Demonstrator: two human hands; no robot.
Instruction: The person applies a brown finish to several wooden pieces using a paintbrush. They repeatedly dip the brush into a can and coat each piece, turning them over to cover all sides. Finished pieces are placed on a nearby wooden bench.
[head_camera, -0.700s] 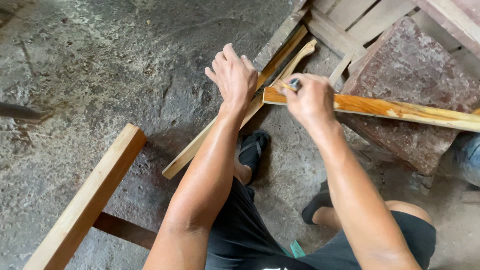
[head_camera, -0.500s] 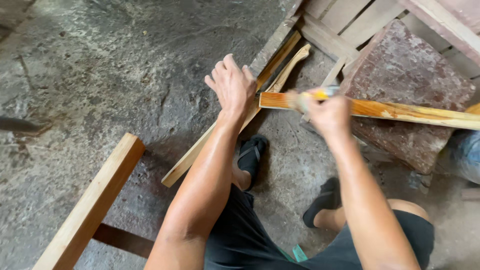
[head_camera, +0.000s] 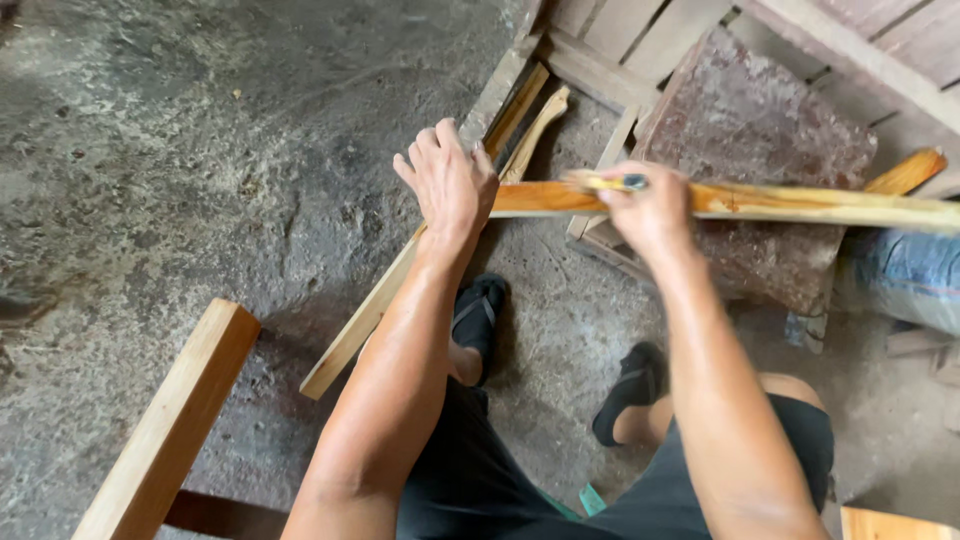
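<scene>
Head view looks straight down on our two bare arms, and we place everything against the long orange-stained wooden strip (head_camera: 780, 203) that runs level across the upper right. Far to the left of the strip and below it, a pale thick timber beam (head_camera: 165, 425) slants across the rough concrete floor (head_camera: 200, 150). Nearer, a thin pale slat (head_camera: 400, 280) lies on the floor, climbing diagonally from lower left until it passes under the strip's left end. At that left end our left hand (head_camera: 448, 185) lies palm down, fingers loosely spread and slightly curled; we cannot tell how firmly it presses on the wood. Below the strip, our two feet in dark sandals (head_camera: 480, 315) rest on the concrete. Further right along the strip, our right hand (head_camera: 648, 212) is blurred; it is closed around the strip and pinches a small yellow tool with a dark tip (head_camera: 618, 182) against the strip's upper edge. What the tool is we cannot tell through the blur. Behind the strip, a reddish stone slab (head_camera: 770, 130) leans on stacked wooden boards (head_camera: 640, 40). The strip's right part crosses in front of the slab and runs out of frame. Under the strip's far right end, a blue cloth-like object (head_camera: 905, 280) shows.
</scene>
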